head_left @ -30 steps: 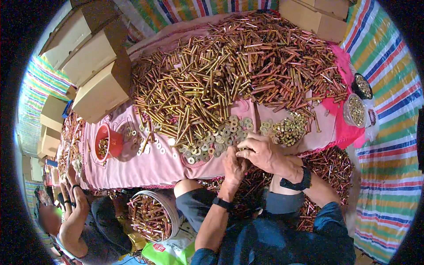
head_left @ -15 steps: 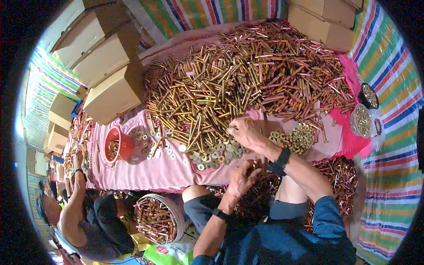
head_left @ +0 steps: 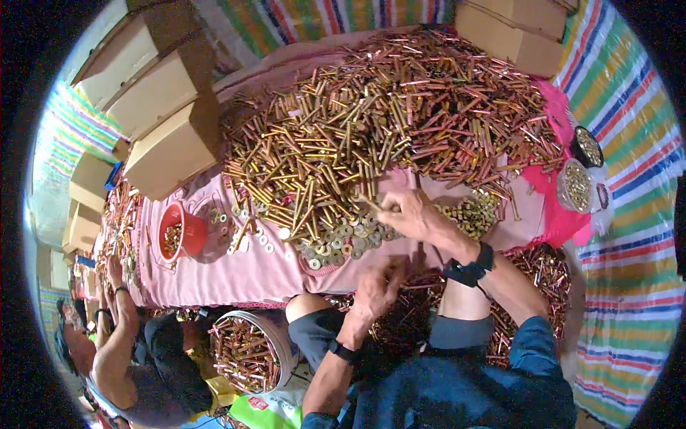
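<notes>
My right hand (head_left: 411, 214) is closed at the near edge of a large heap of long brass-coloured and reddish bolts (head_left: 336, 143). Pinched between its thumb and fingers is one bolt (head_left: 369, 203), pointing up and left. Just below that hand lies a spread of flat round washers (head_left: 343, 243); a small pile of hex nuts (head_left: 475, 214) sits to its right. Nearer to me, my left hand (head_left: 376, 289) hovers by the table's front edge with its fingers curled together. What they hold, if anything, cannot be made out.
A red bucket (head_left: 182, 234) with small parts stands left on the pink cloth (head_left: 214, 279). Cardboard boxes (head_left: 171, 150) stack behind it. Two small tubs (head_left: 575, 186) stand far right. Below are a white bucket of bolts (head_left: 282, 343) and, at left, another person (head_left: 114, 357) working.
My right hand has lifted a bolt at the heap's edge and shifted slightly right. My left hand's fingers have drawn together, and the hand has moved slightly left and down.
</notes>
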### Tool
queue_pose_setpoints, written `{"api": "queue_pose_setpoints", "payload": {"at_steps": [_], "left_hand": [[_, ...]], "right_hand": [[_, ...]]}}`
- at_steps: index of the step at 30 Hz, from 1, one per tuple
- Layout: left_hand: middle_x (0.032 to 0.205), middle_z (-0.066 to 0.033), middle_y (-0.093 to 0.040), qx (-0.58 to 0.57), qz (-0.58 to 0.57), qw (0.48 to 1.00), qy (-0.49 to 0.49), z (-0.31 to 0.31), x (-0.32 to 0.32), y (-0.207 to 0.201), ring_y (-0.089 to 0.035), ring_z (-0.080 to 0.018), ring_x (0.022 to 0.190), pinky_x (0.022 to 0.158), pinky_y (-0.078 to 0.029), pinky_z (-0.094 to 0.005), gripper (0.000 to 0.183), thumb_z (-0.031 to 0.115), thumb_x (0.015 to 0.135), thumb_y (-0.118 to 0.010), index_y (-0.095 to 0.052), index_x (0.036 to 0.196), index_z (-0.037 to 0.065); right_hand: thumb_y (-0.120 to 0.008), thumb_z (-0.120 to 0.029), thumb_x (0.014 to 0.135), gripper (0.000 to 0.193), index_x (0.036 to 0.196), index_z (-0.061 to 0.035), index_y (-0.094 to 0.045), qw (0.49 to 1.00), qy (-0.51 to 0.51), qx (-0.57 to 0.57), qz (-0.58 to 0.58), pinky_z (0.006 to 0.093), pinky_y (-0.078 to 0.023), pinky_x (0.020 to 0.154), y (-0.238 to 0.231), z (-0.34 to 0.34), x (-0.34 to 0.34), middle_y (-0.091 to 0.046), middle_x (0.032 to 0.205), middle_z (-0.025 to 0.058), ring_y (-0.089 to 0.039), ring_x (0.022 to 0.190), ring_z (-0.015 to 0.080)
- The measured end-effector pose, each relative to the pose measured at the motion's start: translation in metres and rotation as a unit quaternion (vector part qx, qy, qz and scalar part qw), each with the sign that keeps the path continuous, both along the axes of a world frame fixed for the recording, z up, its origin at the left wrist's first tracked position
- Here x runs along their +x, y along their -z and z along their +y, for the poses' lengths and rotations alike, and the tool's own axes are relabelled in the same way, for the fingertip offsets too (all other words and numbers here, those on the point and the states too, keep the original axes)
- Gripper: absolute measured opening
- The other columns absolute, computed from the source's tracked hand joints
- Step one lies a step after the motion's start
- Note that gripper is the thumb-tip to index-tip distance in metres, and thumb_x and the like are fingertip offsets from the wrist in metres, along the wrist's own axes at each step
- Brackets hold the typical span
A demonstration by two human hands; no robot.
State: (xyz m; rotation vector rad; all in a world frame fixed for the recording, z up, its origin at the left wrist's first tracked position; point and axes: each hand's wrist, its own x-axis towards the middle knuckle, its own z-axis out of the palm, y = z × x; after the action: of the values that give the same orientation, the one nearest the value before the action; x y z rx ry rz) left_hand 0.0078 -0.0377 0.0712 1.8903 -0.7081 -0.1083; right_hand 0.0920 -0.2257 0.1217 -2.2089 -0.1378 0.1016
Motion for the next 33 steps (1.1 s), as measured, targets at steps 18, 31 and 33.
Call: {"api": "queue_pose_setpoints", "payload": {"at_steps": [18,31,33], "left_hand": [[0.082,-0.0160,-0.057,-0.031,-0.067,0.975,-0.209,-0.028,0.016,0.034,-0.054,-0.0349,0.067,0.063,-0.047,-0.0387,0.016,0.014,0.091,-0.069,-0.063,0.097,0.000],[0.071,-0.0187,-0.051,-0.031,-0.077,0.978,-0.191,-0.044,0.022,0.038,-0.052,-0.0398,0.065,0.059,-0.042,-0.0462,0.015,0.009,0.093,-0.065,-0.053,0.087,0.002],[0.072,-0.0187,-0.050,-0.023,-0.052,0.981,-0.187,-0.040,0.021,0.040,-0.052,-0.0403,0.066,0.059,-0.041,-0.0468,0.014,0.008,0.092,-0.065,-0.054,0.087,0.002]], "right_hand": [[-0.070,-0.018,0.086,0.017,0.092,-0.0015,-0.070,0.981,0.111,-0.124,-0.101,0.0490,-0.052,0.076,0.021,-0.100,-0.044,-0.068,0.082,0.0177,-0.066,0.080,0.0388],[-0.079,-0.027,0.089,0.027,0.087,-0.0029,-0.067,0.968,0.114,0.158,0.157,0.0291,-0.048,0.049,0.024,-0.084,-0.040,-0.068,0.072,0.0046,-0.066,0.057,0.0164],[-0.075,-0.027,0.094,0.025,0.090,-0.0044,-0.067,0.931,0.096,0.284,0.207,0.0208,-0.044,0.045,0.005,-0.060,-0.046,-0.067,0.073,0.0014,-0.064,0.056,0.0079]]}}
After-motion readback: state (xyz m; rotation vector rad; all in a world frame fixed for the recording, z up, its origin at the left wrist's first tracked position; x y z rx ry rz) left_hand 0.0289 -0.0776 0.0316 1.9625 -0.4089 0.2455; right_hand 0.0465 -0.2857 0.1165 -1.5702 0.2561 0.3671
